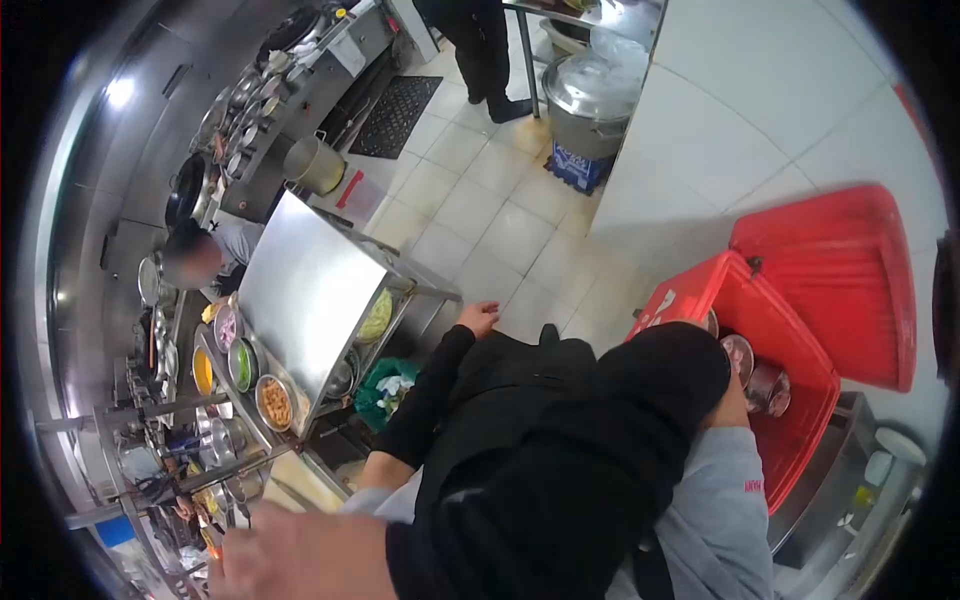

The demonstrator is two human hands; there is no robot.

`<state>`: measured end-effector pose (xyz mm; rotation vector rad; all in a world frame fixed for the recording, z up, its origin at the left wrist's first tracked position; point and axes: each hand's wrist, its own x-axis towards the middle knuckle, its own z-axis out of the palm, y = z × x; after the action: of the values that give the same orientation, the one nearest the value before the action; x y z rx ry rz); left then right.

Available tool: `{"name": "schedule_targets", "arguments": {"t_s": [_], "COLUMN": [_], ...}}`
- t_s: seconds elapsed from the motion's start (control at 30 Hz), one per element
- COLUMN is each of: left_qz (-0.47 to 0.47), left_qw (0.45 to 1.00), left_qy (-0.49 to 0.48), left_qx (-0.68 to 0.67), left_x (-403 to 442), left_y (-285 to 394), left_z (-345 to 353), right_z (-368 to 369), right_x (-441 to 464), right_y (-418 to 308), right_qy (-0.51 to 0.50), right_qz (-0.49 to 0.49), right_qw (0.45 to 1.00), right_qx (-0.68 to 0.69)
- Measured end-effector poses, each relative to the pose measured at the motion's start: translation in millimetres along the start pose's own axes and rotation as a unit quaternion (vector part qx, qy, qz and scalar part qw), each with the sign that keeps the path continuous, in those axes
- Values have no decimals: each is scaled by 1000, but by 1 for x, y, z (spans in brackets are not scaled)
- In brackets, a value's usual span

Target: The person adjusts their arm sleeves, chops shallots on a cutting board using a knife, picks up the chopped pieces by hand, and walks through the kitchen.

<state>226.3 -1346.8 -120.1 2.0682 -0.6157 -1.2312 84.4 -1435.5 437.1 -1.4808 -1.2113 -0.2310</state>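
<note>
My left hand (480,318), in a black sleeve cover, hangs over the tiled floor in front of my black apron (505,390). Its fingers are loosely extended with nothing in them. My right arm crosses my chest, elbow out over the right side. Close to the camera at the bottom left, my right hand (300,556) is large and smeared, and its fingers cannot be made out clearly. Beside my right elbow stands an open red bin (690,290) holding metal containers (768,388) of what looks like meat.
A steel counter (305,275) stands left, with bowls of diced orange-brown food (273,402) and chopped greens (241,365) along its side. A green-lined bin (372,400) sits below. Another person (215,255) is beyond the counter; someone's legs (480,50) show ahead near a large pot (590,95).
</note>
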Motion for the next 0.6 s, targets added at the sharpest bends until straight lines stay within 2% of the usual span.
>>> {"name": "schedule_targets", "arguments": {"t_s": [0.07, 0.1, 0.13, 0.2, 0.27, 0.33, 0.4, 0.43, 0.5, 0.53, 0.6], "left_qz": [10, 53, 65, 71, 84, 90, 102, 112, 122, 97, 64], "left_qw": [998, 998, 997, 994, 995, 992, 989, 987, 987, 982, 977], "left_qy": [-22, -13, -22, -28, -23, 1, 21, 31, 54, 24, 25], "left_qx": [-50, -1, -28, -82, -53, -91, -104, -108, -94, -163, -200], "left_x": [14, 23, 42, 74, 105, 140, 158, 165, 173, 190, 224], "left_y": [29, 40, 48, 36, 64, 57, 75, 88, 121, 119, 104], "left_z": [-3, -5, -7, -6, -31, -39, -67, -86, -132, -150, -184], "right_z": [-28, -44, -62, -97, -140, -179, -223, -238, -277, -293, -324], "right_x": [-9, -16, -23, -39, -50, -59, -63, -75, -106, -122, -168], "right_y": [5, 9, 13, 26, 52, 80, 128, 167, 256, 298, 388], "right_qy": [-7, -4, 0, 14, 34, 69, 133, 193, 268, 306, 370], "right_qz": [16, 30, 55, 99, 181, 294, 410, 439, 408, 411, 430], "right_qw": [1000, 999, 998, 993, 980, 952, 901, 870, 858, 845, 811], "right_qx": [-8, -16, -29, -56, -72, -44, 54, 113, 156, 151, 144]}}
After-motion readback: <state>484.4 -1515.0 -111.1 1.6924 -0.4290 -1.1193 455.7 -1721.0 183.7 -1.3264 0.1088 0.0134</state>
